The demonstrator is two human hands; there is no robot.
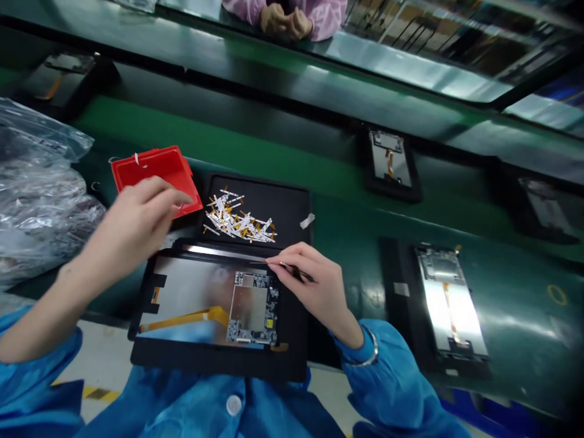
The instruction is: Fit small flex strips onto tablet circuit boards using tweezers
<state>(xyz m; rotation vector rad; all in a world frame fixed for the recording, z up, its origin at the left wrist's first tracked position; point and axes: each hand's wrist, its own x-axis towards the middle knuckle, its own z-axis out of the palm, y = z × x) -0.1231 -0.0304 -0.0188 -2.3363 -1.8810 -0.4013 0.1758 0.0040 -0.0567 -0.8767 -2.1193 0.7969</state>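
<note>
My right hand [314, 283] is closed around a pair of tweezers [296, 272], which points left along the upper edge of an open tablet [191, 304]. The tablet lies on a black pad in front of me. A green circuit board [253, 307] sits at its right end, and an orange flex cable [187, 319] runs across its shiny back. Over a red plastic box [159, 170] hovers my left hand [137, 222], fingers curled with thumb and forefinger close together; whether anything is between them is hidden. Many small white-and-orange flex strips [237, 219] lie in a black tray [283, 198] beyond the tablet.
Clear plastic bags [41, 194] bulge at the left. Another opened tablet [451, 304] lies to the right, and one more tablet [390, 159] sits further back on the green line. A co-worker's hands [287, 21] rest at the far bench. A white scrap [307, 221] lies on the tray's edge.
</note>
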